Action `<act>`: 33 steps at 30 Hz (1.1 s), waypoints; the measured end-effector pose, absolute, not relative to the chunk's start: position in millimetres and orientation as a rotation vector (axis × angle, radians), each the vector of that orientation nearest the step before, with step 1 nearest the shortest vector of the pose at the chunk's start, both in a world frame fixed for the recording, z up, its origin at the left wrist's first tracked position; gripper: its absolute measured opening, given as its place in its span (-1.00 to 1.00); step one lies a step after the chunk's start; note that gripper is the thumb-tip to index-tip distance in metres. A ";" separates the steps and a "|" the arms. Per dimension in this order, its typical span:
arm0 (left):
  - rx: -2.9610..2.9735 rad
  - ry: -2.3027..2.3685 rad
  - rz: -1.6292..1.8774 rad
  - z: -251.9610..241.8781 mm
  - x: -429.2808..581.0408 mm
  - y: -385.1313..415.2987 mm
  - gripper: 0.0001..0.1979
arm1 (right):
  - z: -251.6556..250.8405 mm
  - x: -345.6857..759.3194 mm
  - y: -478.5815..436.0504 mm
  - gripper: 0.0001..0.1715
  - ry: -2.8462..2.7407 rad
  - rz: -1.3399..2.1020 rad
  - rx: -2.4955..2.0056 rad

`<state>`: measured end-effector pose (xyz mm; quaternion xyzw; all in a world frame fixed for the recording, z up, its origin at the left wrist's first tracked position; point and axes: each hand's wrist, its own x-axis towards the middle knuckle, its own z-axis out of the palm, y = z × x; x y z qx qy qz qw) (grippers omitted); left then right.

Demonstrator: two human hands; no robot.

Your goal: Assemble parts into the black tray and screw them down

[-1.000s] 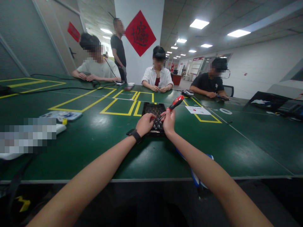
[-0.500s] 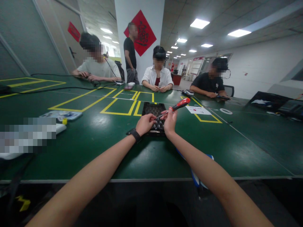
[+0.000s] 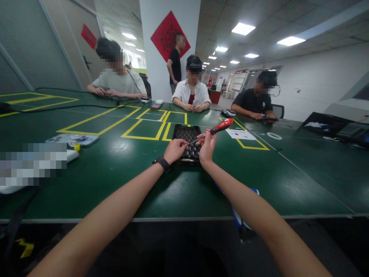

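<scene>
My right hand is closed round a red and black screwdriver, held at a slant with its handle up to the right. The thin shaft points down left toward the fingertips of my left hand. Those fingertips are pinched together at the tip of the shaft; whether they grip the tip or some small part is too small to make out. Beneath both hands lies a black tray-like case with many small compartments or bits inside. My hands cover part of its middle and sides.
On the green table run yellow tape outlines. A white sheet of paper and a white ring lie to the right. At the left is a patterned flat object. Three people sit across the table; another person stands behind.
My hands and the screwdriver have stayed almost in place over the black case. The standing person in the background has moved to the right.
</scene>
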<state>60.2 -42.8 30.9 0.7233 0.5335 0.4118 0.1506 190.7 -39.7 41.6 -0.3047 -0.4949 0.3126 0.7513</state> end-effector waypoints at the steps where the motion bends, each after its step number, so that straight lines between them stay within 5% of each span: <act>1: 2.069 1.541 1.179 31.4 60.6 -43.1 -0.76 | 42.2 190.7 -40.3 -0.68 -1.087 0.683 -0.676; 33: 2.049 1.582 1.162 32.9 60.0 -44.2 -0.75 | 49.5 186.9 -59.3 -0.67 -1.474 0.645 -0.589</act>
